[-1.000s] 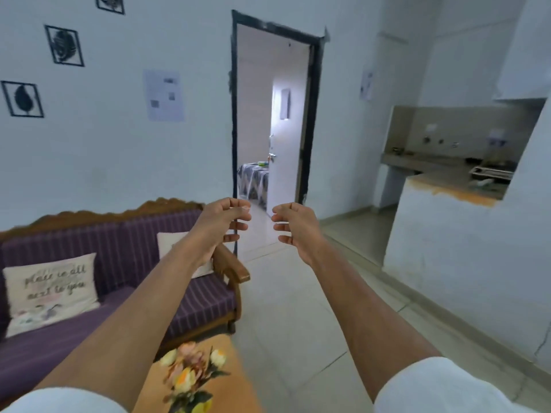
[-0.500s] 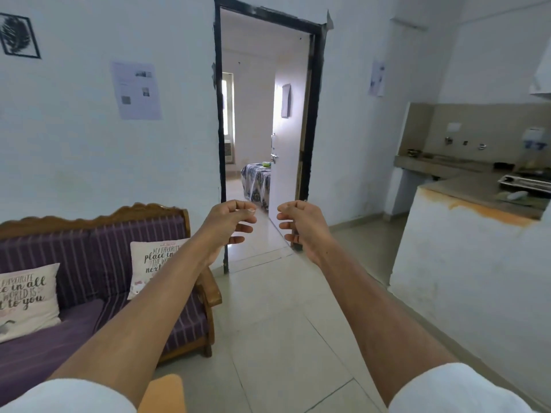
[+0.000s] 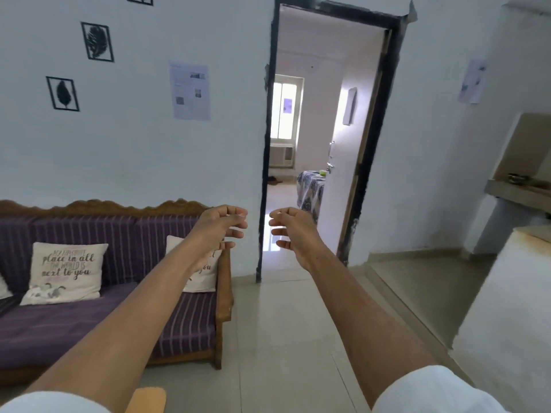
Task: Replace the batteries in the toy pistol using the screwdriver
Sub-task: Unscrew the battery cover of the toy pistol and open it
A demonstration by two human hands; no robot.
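- Head view: camera has swung back left since half a second ago; more sofa [image 3: 89,317] and the wall frames show again.
- Left hand [image 3: 219,231] and right hand [image 3: 293,231] still outstretched side by side, fingers loosely curled, holding nothing.
- Toy pistol, screwdriver, batteries: none in view; task likely not started.
- Room: tiled floor [image 3: 286,338], doorway [image 3: 328,138], orange table corner [image 3: 147,400] at the bottom edge.
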